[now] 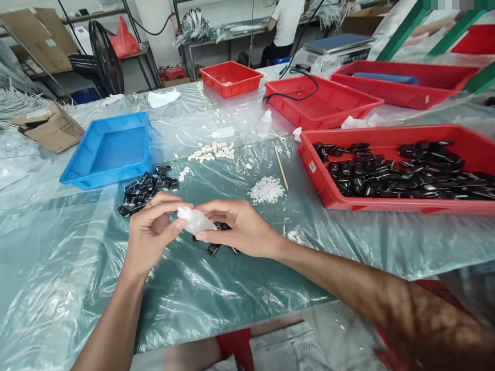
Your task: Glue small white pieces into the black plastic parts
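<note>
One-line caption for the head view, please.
Left hand and right hand hold a small white bottle above the plastic-covered table, black parts piled nearby.

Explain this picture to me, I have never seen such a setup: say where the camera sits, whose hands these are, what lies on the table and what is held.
No machine here: a camera worn on a person's head looks down at their own two bare hands. The left hand and right hand together hold a small white bottle, the left at its tip. Below lies a plastic-covered table with a blue tray, a pile of black parts, white bits and the nearest red tray holding more black parts.
</note>
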{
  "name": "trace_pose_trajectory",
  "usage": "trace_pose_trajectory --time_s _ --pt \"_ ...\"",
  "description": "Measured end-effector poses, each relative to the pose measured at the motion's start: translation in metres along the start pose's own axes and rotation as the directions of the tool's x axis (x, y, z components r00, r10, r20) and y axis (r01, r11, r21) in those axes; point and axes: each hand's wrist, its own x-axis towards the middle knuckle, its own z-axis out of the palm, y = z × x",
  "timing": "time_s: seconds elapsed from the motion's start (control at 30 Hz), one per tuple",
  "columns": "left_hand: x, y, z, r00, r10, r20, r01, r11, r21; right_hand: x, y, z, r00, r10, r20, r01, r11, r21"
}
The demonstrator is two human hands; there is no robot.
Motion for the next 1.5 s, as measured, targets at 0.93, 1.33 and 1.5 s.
trace_pose_trajectory --time_s 0.93,1.33,1.5 --pt "-0.011 0.009 0.01 0.991 -0.121 0.049 0.121 0.993 0.004 -0.015 -0.014 0.012 0.974 0.122 0.193 -0.128 0.992 0.018" --pt "-0.008 0.007 0.014 0.992 -0.032 0.121 0.031 0.999 0.012 -0.008 -0.004 0.015 0.942 0.208 0.263 -0.301 0.869 0.393" --pt "-0.01 0.01 0.017 0.992 -0.11 0.068 0.107 0.993 0.057 0.001 0.006 0.006 0.926 0.129 0.355 -0.275 0.875 0.398"
